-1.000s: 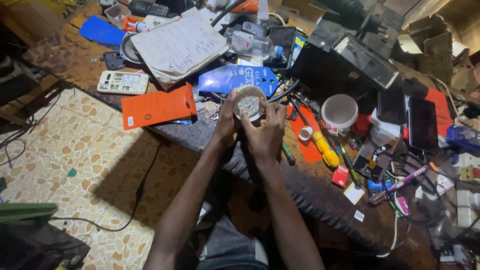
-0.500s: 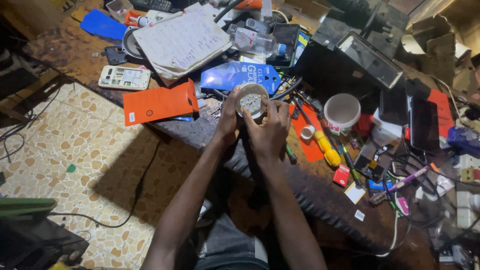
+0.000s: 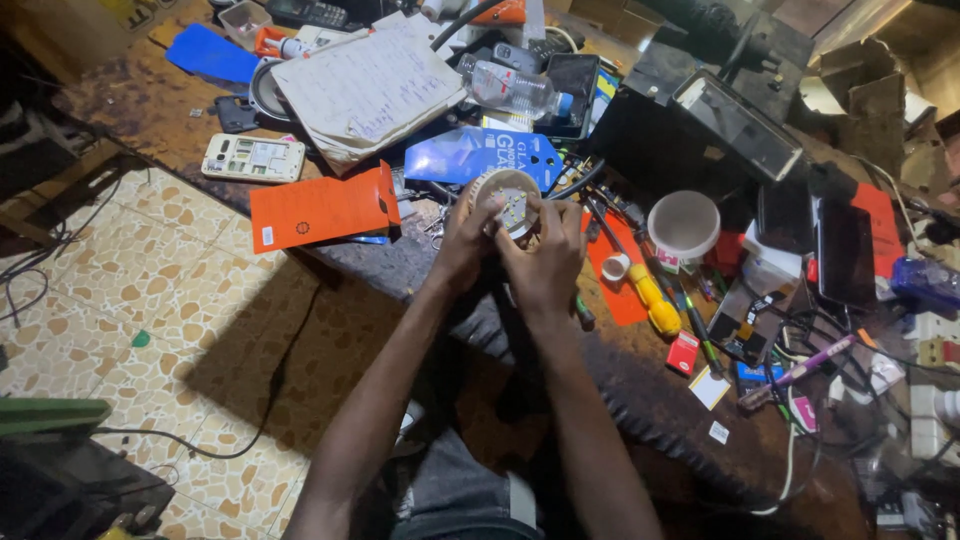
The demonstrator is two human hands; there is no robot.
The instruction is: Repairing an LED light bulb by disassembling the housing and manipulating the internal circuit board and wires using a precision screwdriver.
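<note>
Both my hands hold a round white bulb housing (image 3: 508, 195) with small light chips showing inside its open face. My left hand (image 3: 462, 240) cups its left side. My right hand (image 3: 548, 262) wraps the right side and underside, thumb near the rim. The housing is raised just above the cluttered dark workbench (image 3: 640, 390). Its lower half is hidden by my fingers.
An orange card box (image 3: 322, 207), a blue packet (image 3: 470, 155), an open phone back (image 3: 252, 158), a notepad (image 3: 365, 85), a plastic bottle (image 3: 510, 90), a white cup (image 3: 684, 225), a yellow screwdriver (image 3: 652, 300) and cables (image 3: 800, 380) crowd the bench. Tiled floor (image 3: 130, 300) lies to the left.
My hands and the housing stay together in the same grip; the view has shifted slightly and the hands sit a little lower on the bench.
</note>
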